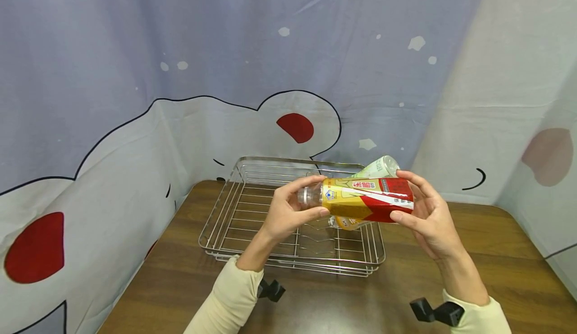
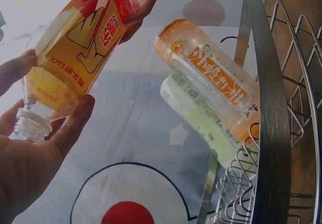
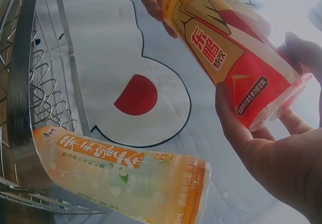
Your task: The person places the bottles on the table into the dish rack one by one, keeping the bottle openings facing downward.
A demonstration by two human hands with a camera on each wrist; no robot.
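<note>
Both hands hold a clear plastic bottle [image 1: 365,199] with a yellow and red label, lying sideways above the wire rack [image 2: 271,108]. At its neck end, the left hand [image 1: 285,209] grips it between thumb and fingers. The right hand [image 1: 430,219] holds the red base end the same way. Bare screw threads show at the bottle's mouth in the left wrist view, with no cap on it. Behind the held bottle, an orange-labelled bottle [image 2: 211,73] and a green-labelled bottle [image 2: 196,113] lean over the rack's right end. The held bottle partly hides them in the head view.
The metal rack stands on a brown wooden table [image 1: 451,254], its raised rim around a wire grid. A printed curtain [image 1: 225,48] hangs behind the table and along its sides. Black wrist mounts [image 1: 436,312] sit at the cream sleeves [image 1: 230,294].
</note>
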